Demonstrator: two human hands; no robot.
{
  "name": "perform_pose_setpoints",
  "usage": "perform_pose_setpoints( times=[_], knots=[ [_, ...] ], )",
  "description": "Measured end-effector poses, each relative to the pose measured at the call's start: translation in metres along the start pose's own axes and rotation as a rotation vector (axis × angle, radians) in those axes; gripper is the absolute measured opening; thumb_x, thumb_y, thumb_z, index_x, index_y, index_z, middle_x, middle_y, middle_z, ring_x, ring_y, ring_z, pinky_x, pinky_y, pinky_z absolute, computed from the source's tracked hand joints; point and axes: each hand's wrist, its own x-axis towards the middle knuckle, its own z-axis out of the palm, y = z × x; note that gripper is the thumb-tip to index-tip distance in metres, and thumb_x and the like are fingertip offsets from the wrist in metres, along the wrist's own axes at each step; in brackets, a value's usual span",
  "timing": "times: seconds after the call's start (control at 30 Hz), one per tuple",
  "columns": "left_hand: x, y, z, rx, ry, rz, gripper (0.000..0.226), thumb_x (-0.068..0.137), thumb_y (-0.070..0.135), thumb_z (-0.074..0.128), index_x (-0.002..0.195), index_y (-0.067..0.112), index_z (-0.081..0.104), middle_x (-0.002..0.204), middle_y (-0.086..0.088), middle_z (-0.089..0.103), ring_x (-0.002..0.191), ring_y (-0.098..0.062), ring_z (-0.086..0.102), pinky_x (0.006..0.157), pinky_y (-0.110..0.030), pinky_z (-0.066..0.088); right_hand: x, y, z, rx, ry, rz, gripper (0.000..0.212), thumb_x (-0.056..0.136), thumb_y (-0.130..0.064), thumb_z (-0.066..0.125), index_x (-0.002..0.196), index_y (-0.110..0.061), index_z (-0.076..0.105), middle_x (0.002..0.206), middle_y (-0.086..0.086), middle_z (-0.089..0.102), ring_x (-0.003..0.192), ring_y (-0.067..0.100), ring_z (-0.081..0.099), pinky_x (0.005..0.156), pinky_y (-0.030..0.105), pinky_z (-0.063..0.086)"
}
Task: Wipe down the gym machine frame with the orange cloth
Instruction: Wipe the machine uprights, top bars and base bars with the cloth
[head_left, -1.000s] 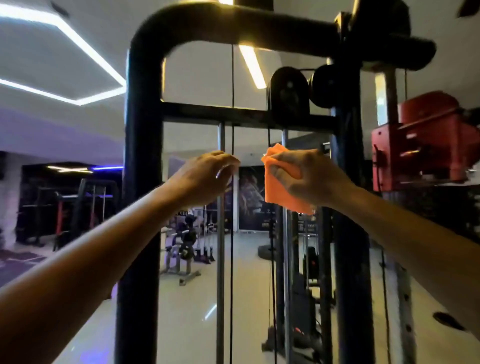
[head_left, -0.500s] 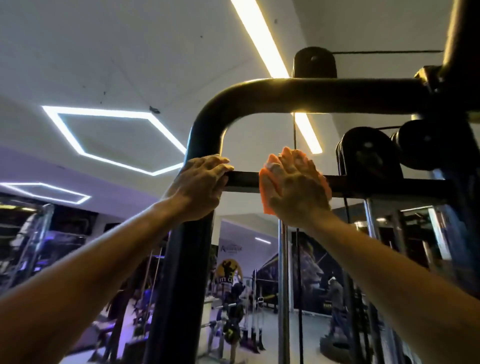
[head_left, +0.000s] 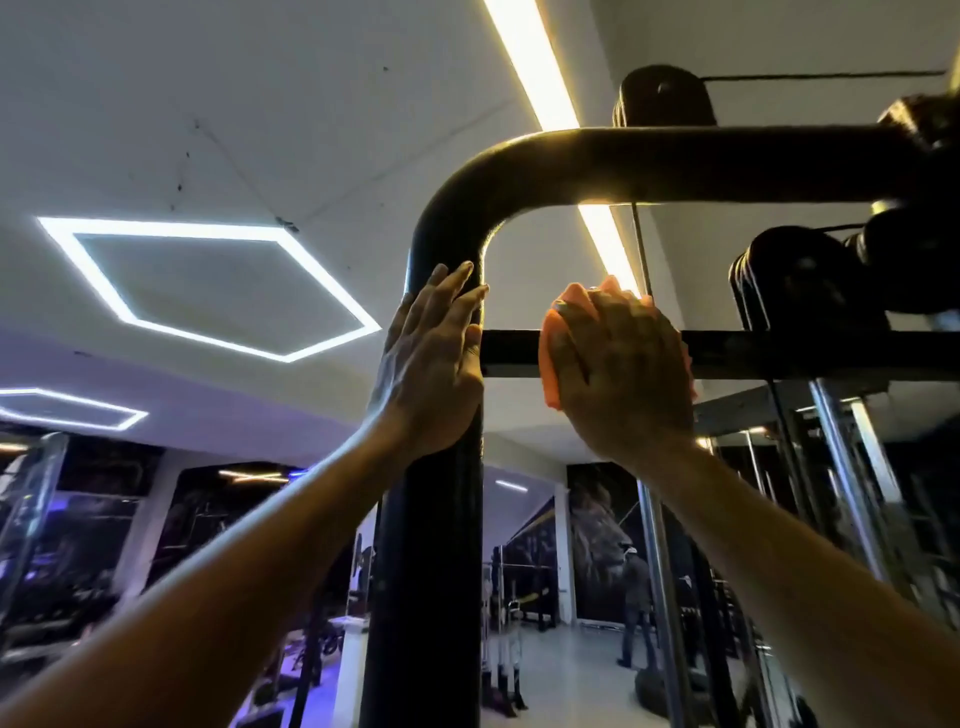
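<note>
Since the earlier frame the left hand (head_left: 434, 364) has flattened, fingers straight, against the black tubular steel upright (head_left: 431, 545), while the right hand (head_left: 618, 374) presses the crumpled orange cloth (head_left: 549, 364) flat-fingered onto the black crossbar (head_left: 810, 353) beyond.

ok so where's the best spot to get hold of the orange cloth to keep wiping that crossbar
Keep the orange cloth as the right hand has it now: palm flat on its middle, coming from the front of the horizontal crossbar. The cloth lies spread against the bar's flat face, so a broad press probably suits it better than pinching an edge.
</note>
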Motion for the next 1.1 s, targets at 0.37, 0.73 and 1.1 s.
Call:
perform_pose_setpoints(
  times=[0.37, 0.73, 1.1],
  knots=[
    [-0.001, -0.002, 0.002, -0.065, 0.032, -0.002, 0.049, 0.109, 0.02, 0.05, 0.158, 0.018, 0.052, 0.176, 0.004, 0.028, 0.166, -0.014, 0.008, 0.12, -0.01, -0.018, 0.005, -0.001, -0.013, -0.081, -0.068, -0.132, 0.061, 0.113, -0.058, 0.034, 0.157, -0.02, 0.052, 0.154, 0.01, 0.059, 0.14, 0.039, 0.058, 0.12, 0.059, 0.042],
    [-0.004, -0.004, 0.0, -0.142, 0.025, -0.015, 0.053, 0.102, 0.024, 0.045, 0.153, 0.017, 0.059, 0.176, 0.004, 0.03, 0.167, -0.015, 0.008, 0.125, -0.019, -0.016, 0.001, -0.017, -0.013, -0.073, -0.145, -0.202, 0.068, 0.113, -0.063, 0.026, 0.166, -0.024, 0.042, 0.165, 0.011, 0.048, 0.149, 0.039, 0.049, 0.125, 0.057, 0.036],
    [-0.005, -0.006, -0.003, -0.151, 0.009, -0.003, 0.053, 0.104, 0.031, 0.043, 0.151, 0.016, 0.061, 0.173, 0.001, 0.035, 0.167, -0.019, 0.011, 0.125, -0.018, -0.017, 0.0, -0.065, -0.01, -0.069, -0.064, -0.212, 0.066, 0.109, -0.057, 0.033, 0.156, -0.016, 0.055, 0.161, 0.015, 0.052, 0.15, 0.041, 0.048, 0.129, 0.052, 0.028]
  ],
)
